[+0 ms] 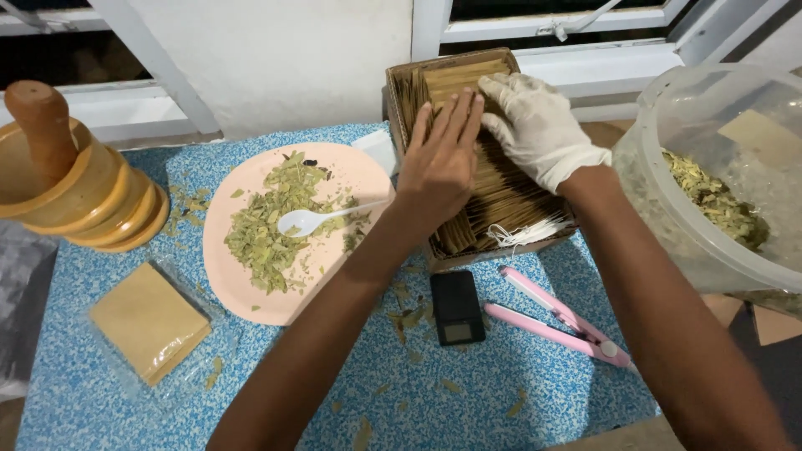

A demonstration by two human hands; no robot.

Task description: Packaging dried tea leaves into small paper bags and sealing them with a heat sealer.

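Both hands pressed flat on brown sachets packed in a cardboard box.

The box [415,92] stood at the tabletop's [100,392] far edge, its long axis running from far-left to near-right. The bare left hand [439,163] and gloved right hand [535,125] lay on the sachets [501,196], fingers extended, grasping nothing. A plate [234,284] lay to the left.

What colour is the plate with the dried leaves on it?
Pale pink: the round plastic plate shows best in the head view.
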